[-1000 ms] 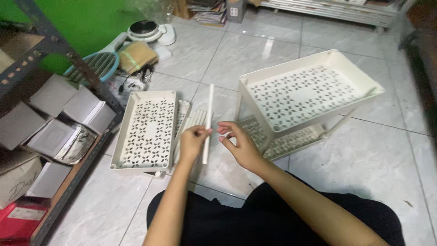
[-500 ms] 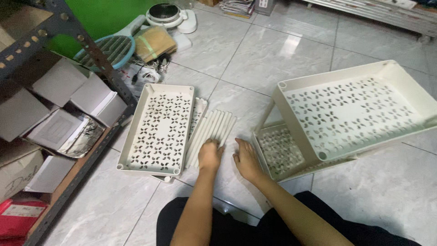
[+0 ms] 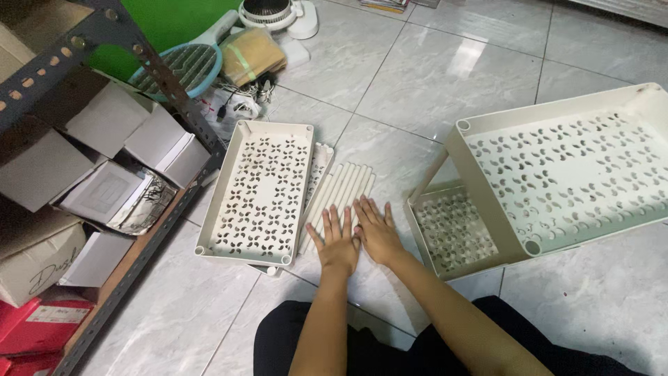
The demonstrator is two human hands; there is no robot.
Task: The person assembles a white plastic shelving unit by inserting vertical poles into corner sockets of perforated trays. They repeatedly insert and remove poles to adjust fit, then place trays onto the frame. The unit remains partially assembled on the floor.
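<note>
Head view looks down on my 2 hands laid flat on a row of cream plastic tubes [image 3: 341, 195] that lie side by side on the tiled floor [image 3: 431, 83]. My left hand [image 3: 339, 244] presses palm-down on the near ends of the tubes, fingers [image 3: 332, 224] spread and straight — nothing is gripped. My right hand [image 3: 376, 233] lies just beside it, touching it along the thumb side, fingers also stretched out flat and holding nothing; its fingertips rest at the right edge of the row, though I cannot tell whether they sit on the last tube or on the floor.

Left of the tubes, touching them, lies a cream perforated tray [image 3: 257, 191], flat on the floor with its rim up — another tray seems to lie under it. To the right stands a partly built rack [image 3: 557, 174]: 1 perforated tray raised and tilted, a lower tray [image 3: 452, 226] beneath it. A metal shelf [image 3: 132, 257] with cardboard boxes [image 3: 104, 125] stands at far left, and a small fan [image 3: 268, 12] sits beyond.
</note>
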